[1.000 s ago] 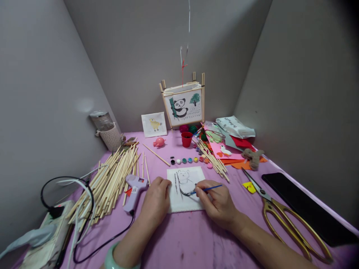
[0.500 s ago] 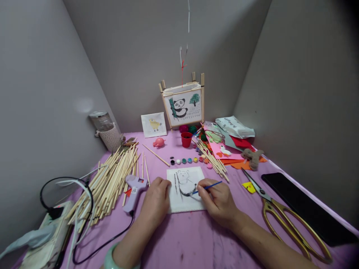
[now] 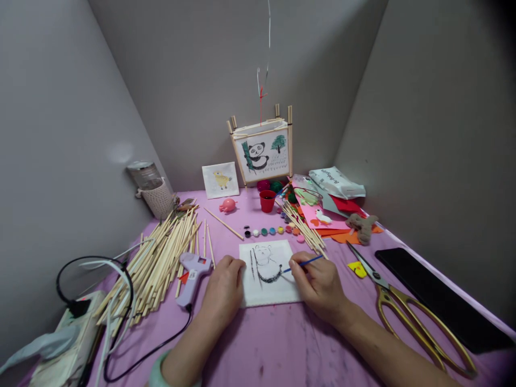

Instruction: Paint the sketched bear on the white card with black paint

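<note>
A white square canvas (image 3: 268,296) lies flat before me, with a panda outline and a dark upright stem painted in black. My right hand (image 3: 321,287) pinches a thin blue paintbrush (image 3: 308,262), its tip at the right end of the panda's thick black lower curve. Along the canvas's left edge, my left hand (image 3: 224,287) is closed, thumb and curled fingers gripping that edge; its fingertips are partly hidden. Behind the canvas runs a strip of small paint pots (image 3: 264,232). Farther back stands a red cup (image 3: 267,201) of dark liquid.
At left are a pile of wooden sticks (image 3: 165,258), a lilac glue gun (image 3: 193,277) and a power strip (image 3: 66,344). Gold-handled scissors (image 3: 407,303) and a black phone-like slab (image 3: 435,295) lie right. A stick-framed panda lantern (image 3: 264,150) hangs behind, beside a chick picture (image 3: 221,180).
My right hand has drawn the brush slightly right and up along the panda's curve, uncovering more of the black paint. My left hand stays at the canvas edge.
</note>
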`<state>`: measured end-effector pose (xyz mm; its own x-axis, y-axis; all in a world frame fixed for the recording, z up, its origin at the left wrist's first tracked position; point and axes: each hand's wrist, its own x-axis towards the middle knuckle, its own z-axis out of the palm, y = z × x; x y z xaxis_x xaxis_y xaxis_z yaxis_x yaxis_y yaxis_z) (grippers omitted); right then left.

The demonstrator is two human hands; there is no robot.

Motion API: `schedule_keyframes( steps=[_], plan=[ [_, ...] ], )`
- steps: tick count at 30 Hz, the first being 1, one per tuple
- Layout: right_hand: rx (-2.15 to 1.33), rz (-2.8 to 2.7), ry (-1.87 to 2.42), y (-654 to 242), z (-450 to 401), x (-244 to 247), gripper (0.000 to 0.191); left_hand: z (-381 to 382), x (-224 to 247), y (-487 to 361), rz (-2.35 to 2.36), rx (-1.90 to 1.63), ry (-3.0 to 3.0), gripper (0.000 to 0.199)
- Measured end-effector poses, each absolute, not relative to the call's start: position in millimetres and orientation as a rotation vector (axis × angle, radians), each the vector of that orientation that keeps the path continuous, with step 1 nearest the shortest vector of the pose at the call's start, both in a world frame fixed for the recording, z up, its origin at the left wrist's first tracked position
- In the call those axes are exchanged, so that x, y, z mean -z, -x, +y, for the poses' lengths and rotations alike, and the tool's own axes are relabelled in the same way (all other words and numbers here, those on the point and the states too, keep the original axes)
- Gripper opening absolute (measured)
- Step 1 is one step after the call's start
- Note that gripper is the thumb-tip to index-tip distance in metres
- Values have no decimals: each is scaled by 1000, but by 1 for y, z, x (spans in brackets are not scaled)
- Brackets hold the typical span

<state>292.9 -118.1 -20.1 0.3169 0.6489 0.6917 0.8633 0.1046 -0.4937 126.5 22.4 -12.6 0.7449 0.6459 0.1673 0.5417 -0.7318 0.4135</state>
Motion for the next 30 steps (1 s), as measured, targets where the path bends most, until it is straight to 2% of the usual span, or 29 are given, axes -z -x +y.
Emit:
schedule_keyframes(
  steps=[6, 14, 30],
  plan=[
    [324, -1425, 1605, -292, -118, 18, 13, 23, 11, -127, 912, -423, -2592, 26],
    [217, -1430, 1537, -290, -118, 17, 15, 23, 12, -128, 921, -421, -2584, 26],
    [356, -1382, 1660, -298, -117, 22, 15, 23, 13, -125, 909, -431, -2581, 26]
  ],
)
